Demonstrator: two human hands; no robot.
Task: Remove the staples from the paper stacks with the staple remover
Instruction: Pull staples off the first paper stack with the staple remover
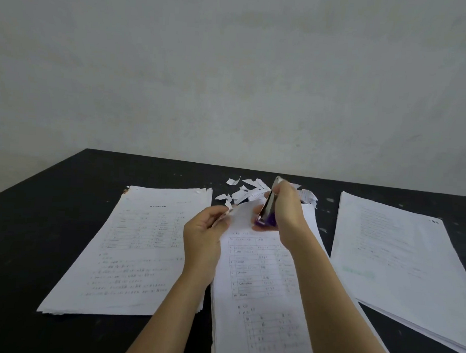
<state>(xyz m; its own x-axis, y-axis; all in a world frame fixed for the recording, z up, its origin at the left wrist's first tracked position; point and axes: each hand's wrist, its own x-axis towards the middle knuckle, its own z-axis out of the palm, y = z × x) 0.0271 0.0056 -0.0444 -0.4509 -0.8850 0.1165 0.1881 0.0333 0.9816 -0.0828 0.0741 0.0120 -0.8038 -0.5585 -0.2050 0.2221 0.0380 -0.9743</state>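
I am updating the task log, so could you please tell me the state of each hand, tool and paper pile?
left hand, pinches the middle stack's top-left corner
right hand, holds the staple remover
staple remover, held tilted over the middle stack's top
middle stack, flat, corner lifted
left stack, lies flat
right stack, lies flat
paper scraps, scattered behind the middle stack
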